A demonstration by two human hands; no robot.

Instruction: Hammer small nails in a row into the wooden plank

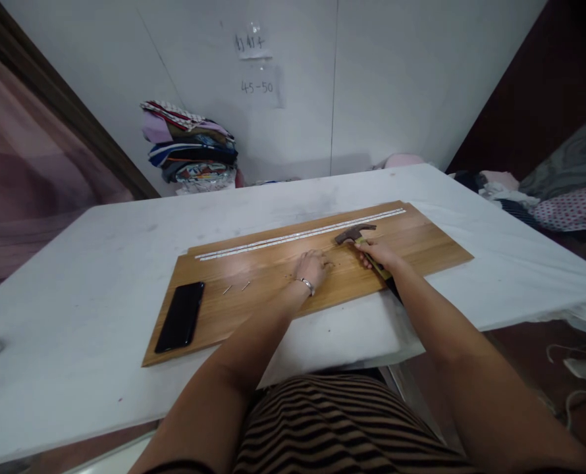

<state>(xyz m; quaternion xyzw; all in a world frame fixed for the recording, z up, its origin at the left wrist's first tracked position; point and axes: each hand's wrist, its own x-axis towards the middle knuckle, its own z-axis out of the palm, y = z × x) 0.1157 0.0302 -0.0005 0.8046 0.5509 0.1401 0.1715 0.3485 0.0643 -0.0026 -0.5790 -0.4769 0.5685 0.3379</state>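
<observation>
A long wooden board (pixel 421 243) lies on the white table (pixel 76 276). My right hand (pixel 379 254) grips the handle of a claw hammer (pixel 355 233), whose rusty head hovers just above the board. My left hand (pixel 313 268), a bracelet on its wrist, rests on the board with its fingers pinched together; what they hold is too small to make out. Two loose nails (pixel 236 288) lie on the board to the left of that hand. A thin pale strip (pixel 297 235) runs along the board's far edge.
A black phone (pixel 180 316) lies on the board's left end. A pile of folded cloth (pixel 191 148) stands against the white wall behind the table. More fabric and a spotted cushion (pixel 574 207) sit to the right.
</observation>
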